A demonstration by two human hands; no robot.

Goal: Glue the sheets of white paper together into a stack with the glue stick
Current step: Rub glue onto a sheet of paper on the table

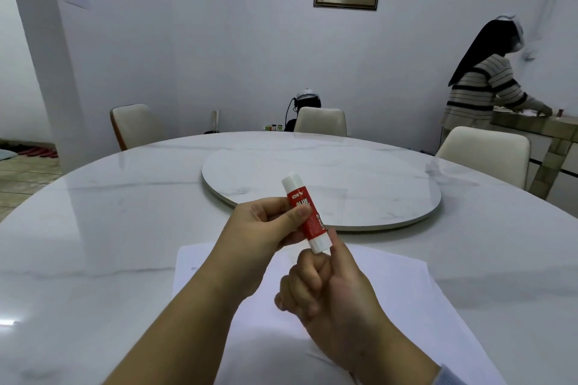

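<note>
there, above the desk (93, 228) and the white paper (391, 284): a glue stick (305, 212), tilted, cap end up and away. red label around the middle with white "glue" lettering, white cap on top, white base at the bottom. left hand (266, 228) grasping the red barrel, thumb across the label. right hand (325, 284) curled just under it, thumb and forefinger pinching the white base. paper lying flat on the marble-patterned desk, near edge, below both hands, short of the round turntable (359, 191).
</note>
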